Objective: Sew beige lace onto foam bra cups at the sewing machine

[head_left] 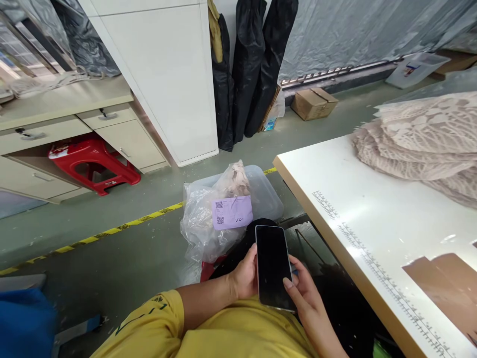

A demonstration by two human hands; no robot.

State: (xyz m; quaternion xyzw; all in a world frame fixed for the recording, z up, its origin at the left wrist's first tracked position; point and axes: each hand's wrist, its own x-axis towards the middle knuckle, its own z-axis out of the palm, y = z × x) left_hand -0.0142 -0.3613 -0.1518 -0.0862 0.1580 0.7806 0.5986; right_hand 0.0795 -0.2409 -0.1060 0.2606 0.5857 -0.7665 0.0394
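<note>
A smartphone (274,266) with a dark screen is held upright over my lap. My left hand (246,273) grips its left edge, the fingers partly hidden behind it. On the other side my right hand (303,288) is closed round the right edge, its thumb on the lower right of the screen. Just beyond my knees lies a clear plastic bag (201,223) with pale fabric (237,180) showing at its top. A purple paper slip (231,213) with QR codes and a handwritten 22 rests on the bag.
At right stands a white table (357,199) with printed ruler marks, a stack of beige lace (428,139) and brown pieces (443,288). A translucent bin (266,191) sits behind the bag. Further off are a red stool (97,161), a white cabinet (160,74) and a cardboard box (314,103).
</note>
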